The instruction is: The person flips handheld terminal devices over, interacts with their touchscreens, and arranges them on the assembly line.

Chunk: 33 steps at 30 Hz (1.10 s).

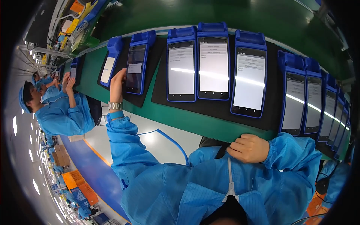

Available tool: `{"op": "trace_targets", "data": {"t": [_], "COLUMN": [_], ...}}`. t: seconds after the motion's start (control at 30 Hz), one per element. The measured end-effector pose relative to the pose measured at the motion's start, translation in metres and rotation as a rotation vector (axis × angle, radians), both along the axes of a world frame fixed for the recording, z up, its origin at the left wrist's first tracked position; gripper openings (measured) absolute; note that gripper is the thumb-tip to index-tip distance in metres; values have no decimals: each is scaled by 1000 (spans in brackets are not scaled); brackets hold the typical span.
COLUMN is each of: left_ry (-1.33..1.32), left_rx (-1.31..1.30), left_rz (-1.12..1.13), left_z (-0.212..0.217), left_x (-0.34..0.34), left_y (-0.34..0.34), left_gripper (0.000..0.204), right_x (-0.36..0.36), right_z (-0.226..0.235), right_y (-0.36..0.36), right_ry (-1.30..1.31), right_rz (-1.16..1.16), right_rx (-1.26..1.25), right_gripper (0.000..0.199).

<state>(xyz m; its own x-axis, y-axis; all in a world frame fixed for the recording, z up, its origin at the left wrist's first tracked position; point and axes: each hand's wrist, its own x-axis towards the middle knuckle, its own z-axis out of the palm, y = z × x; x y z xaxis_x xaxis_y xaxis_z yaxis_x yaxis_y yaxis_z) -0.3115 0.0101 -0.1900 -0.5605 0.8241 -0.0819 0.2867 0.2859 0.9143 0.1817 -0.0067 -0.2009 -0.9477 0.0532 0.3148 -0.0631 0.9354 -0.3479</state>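
Blue handheld terminal with dark screen lies on a black mat upon the green worktop. The left hand, fingers partly bent, is at the terminal's left edge; I cannot tell whether it grips. The right hand is curled into a fist near the worktop's edge.

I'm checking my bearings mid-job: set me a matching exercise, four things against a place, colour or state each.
Things:
1. Left hand
2. Right hand
3. Wristband
4. Workbench

Places, colours, states:
A. green
B. curled into a loose fist
C. silver
D. at the left edge of the dark-screened handheld

Pairs: 1-D, 2-B, 3-C, 4-A
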Motion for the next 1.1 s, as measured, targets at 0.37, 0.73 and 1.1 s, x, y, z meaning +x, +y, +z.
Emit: {"op": "trace_targets", "data": {"t": [0.37,0.73,1.1], "left_ry": [927,-10,-568], "left_rx": [-343,-150,57], "left_rz": [-24,-50,38], "left_z": [-1,37,-3], "left_x": [-123,-99,-118], "left_y": [5,16,28], "left_gripper": [80,61,37], "right_x": [-1,-4,-3], "right_z": [1,2,9], "right_y": [2,3,4], "right_ry": [2,-8,-108], "right_rz": [16,18,35], "right_rx": [-30,-58,-66], "right_gripper": [14,15,15]}}
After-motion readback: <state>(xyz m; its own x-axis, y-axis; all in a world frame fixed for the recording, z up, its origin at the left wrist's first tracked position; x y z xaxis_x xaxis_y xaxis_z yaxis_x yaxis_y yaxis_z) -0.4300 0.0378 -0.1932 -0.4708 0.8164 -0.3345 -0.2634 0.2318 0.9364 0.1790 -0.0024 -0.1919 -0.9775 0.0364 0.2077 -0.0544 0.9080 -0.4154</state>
